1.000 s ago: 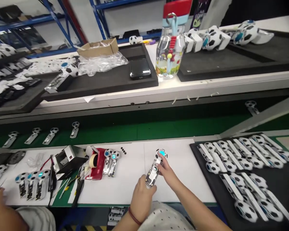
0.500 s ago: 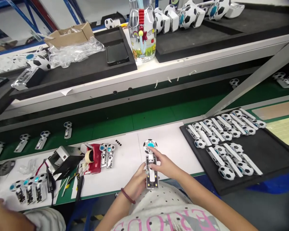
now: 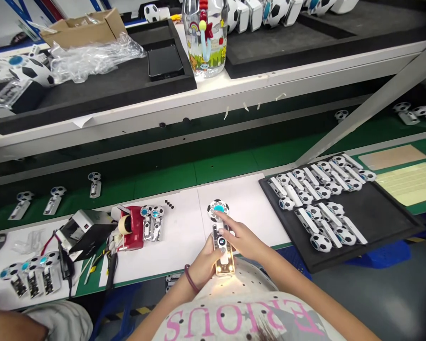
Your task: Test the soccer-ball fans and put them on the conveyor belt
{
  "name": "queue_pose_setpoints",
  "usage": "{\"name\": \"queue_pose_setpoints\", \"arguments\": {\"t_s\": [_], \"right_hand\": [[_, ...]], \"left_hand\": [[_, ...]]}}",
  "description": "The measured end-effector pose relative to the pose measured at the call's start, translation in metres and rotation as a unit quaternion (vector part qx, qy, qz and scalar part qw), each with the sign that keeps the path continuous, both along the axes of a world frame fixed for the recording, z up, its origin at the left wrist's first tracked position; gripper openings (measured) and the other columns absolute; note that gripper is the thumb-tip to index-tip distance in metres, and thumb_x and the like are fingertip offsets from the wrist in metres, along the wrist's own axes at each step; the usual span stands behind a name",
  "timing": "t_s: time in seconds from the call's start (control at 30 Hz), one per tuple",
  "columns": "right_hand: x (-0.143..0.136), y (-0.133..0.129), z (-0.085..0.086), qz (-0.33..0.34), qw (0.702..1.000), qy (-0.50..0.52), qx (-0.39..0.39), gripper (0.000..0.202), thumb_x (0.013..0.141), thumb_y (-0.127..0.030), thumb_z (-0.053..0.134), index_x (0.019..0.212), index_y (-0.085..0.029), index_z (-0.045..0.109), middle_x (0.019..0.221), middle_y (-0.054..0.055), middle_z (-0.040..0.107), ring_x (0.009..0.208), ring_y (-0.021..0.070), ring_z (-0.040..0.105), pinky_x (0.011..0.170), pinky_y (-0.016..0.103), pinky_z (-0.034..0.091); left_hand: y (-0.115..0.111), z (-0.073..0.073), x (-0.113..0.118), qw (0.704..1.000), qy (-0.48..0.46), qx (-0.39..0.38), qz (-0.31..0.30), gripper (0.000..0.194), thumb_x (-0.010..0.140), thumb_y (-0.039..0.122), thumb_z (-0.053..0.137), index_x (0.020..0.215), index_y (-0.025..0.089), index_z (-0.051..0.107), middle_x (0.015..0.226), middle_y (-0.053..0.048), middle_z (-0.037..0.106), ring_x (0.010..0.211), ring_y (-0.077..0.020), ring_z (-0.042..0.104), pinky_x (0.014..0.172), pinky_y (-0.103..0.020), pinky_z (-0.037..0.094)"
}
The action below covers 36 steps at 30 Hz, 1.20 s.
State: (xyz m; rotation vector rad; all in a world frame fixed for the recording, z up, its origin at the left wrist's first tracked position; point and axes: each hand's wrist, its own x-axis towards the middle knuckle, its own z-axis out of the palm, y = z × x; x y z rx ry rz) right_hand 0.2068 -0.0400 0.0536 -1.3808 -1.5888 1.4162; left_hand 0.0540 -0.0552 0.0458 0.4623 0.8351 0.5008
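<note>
A small handheld fan [image 3: 225, 269] with a round soccer-ball head and a blue centre stands in front of my body. Its clear-cased handle shows a lit round display and glowing warm lights at the lower end. My left hand [image 3: 204, 265] is closed around the handle from the left, the thumb on its front below the display. From the right, my right hand [image 3: 244, 240] grips it near the neck, with fingertips at the head's lower edge. Two similar fans [image 3: 156, 226] lie on the white paper to the left, beside a red tape dispenser [image 3: 137, 232].
On the right, a black foam tray [image 3: 383, 222] holds rows of soccer-ball fans. Cutters [image 3: 110, 269], a black box [image 3: 88, 232] and several opened fans [image 3: 33, 279] lie left. Another person's arm [image 3: 14, 324] is at lower left. A shelf edge [image 3: 255, 94] crosses above.
The handle's display and lower lights have come on, casting a glow on my shirt. My left thumb now rests lower on the handle. The whole view has shifted slightly.
</note>
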Motion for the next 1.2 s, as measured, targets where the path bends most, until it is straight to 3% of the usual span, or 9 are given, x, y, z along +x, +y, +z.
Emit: {"name": "queue_pose_setpoints", "arguments": {"t_s": [0.17, 0.3, 0.47, 0.6, 0.7, 0.97, 1.03, 1.1, 1.2], "right_hand": [[0.000, 0.002, 0.002, 0.003, 1.000, 0.003, -0.007, 0.052, 0.087, -0.028, 0.043, 0.138, -0.031, 0.032, 0.137, 0.001, 0.044, 0.122, 0.0212, 0.045, 0.101, 0.039, 0.036], [-0.001, 0.004, 0.004, 0.014, 1.000, -0.011, -0.013, 0.051, 0.087, -0.028, 0.044, 0.137, -0.034, 0.034, 0.132, 0.000, 0.050, 0.111, 0.0209, 0.053, 0.096, 0.037, 0.040], [-0.001, 0.006, 0.004, 0.017, 1.000, -0.005, -0.014, 0.053, 0.086, -0.027, 0.044, 0.137, -0.034, 0.032, 0.133, 0.000, 0.049, 0.111, 0.0215, 0.053, 0.094, 0.036, 0.041], [-0.001, 0.006, 0.002, 0.020, 0.999, -0.006, -0.029, 0.053, 0.086, -0.029, 0.044, 0.137, -0.035, 0.032, 0.111, 0.001, 0.061, 0.086, 0.0187, 0.059, 0.079, 0.033, 0.047], [-0.002, 0.006, 0.000, 0.012, 0.999, 0.011, -0.045, 0.052, 0.086, -0.028, 0.044, 0.137, -0.036, 0.032, 0.095, 0.000, 0.062, 0.067, 0.0148, 0.055, 0.066, 0.029, 0.047], [0.002, 0.005, -0.002, -0.001, 0.994, 0.056, -0.095, 0.052, 0.087, -0.029, 0.045, 0.136, -0.037, 0.031, 0.081, -0.001, 0.058, 0.052, 0.0107, 0.051, 0.056, 0.027, 0.045], [0.002, 0.005, -0.001, -0.003, 0.994, 0.055, -0.096, 0.054, 0.087, -0.030, 0.045, 0.137, -0.037, 0.029, 0.082, 0.000, 0.058, 0.053, 0.0109, 0.051, 0.055, 0.027, 0.045], [-0.001, 0.005, -0.002, -0.020, 0.992, 0.067, -0.101, 0.064, 0.086, -0.029, 0.047, 0.142, -0.035, 0.016, 0.090, 0.002, 0.060, 0.060, 0.0128, 0.055, 0.058, 0.028, 0.046], [-0.010, 0.005, -0.006, -0.107, 0.976, 0.148, -0.118, 0.084, 0.083, -0.027, 0.052, 0.143, -0.030, -0.006, 0.108, 0.005, 0.059, 0.086, 0.0166, 0.059, 0.074, 0.031, 0.047]], "left_hand": [[-0.001, -0.004, -0.001, 0.999, 0.009, 0.031, -0.010, 0.054, 0.069, 0.043, 0.068, 0.107, 0.022, 0.036, 0.073, 0.001, 0.058, 0.057, -0.0160, 0.060, 0.052, -0.027, 0.046], [-0.001, -0.003, -0.003, 0.999, 0.000, 0.048, -0.007, 0.052, 0.070, 0.041, 0.067, 0.106, 0.021, 0.035, 0.077, 0.000, 0.058, 0.056, -0.0160, 0.060, 0.050, -0.027, 0.045], [-0.002, -0.004, -0.004, 0.999, 0.000, 0.047, 0.007, 0.050, 0.071, 0.039, 0.066, 0.104, 0.021, 0.034, 0.076, 0.000, 0.057, 0.056, -0.0160, 0.060, 0.051, -0.028, 0.046], [-0.003, -0.008, -0.004, 0.999, -0.019, 0.047, 0.018, 0.051, 0.070, 0.039, 0.067, 0.106, 0.020, 0.035, 0.081, -0.002, 0.057, 0.057, -0.0153, 0.060, 0.051, -0.028, 0.046], [-0.002, -0.007, -0.003, 0.999, -0.008, 0.048, 0.023, 0.054, 0.069, 0.041, 0.068, 0.107, 0.020, 0.035, 0.087, -0.004, 0.058, 0.056, -0.0142, 0.059, 0.048, -0.026, 0.045], [0.002, -0.006, -0.001, 1.000, -0.008, 0.026, 0.016, 0.057, 0.067, 0.041, 0.070, 0.106, 0.020, 0.034, 0.090, -0.005, 0.058, 0.063, -0.0158, 0.062, 0.050, -0.024, 0.045], [0.003, -0.007, -0.002, 0.999, -0.019, 0.023, 0.011, 0.062, 0.066, 0.040, 0.072, 0.109, 0.020, 0.032, 0.089, -0.004, 0.058, 0.063, -0.0161, 0.062, 0.052, -0.025, 0.046], [0.004, -0.008, -0.003, 0.999, -0.029, 0.024, 0.004, 0.068, 0.064, 0.037, 0.074, 0.113, 0.020, 0.031, 0.089, -0.004, 0.058, 0.064, -0.0162, 0.062, 0.053, -0.026, 0.046], [0.005, -0.009, -0.006, 0.998, -0.039, 0.042, -0.010, 0.070, 0.064, 0.034, 0.075, 0.115, 0.020, 0.029, 0.091, -0.005, 0.058, 0.066, -0.0165, 0.063, 0.053, -0.025, 0.046]]}}
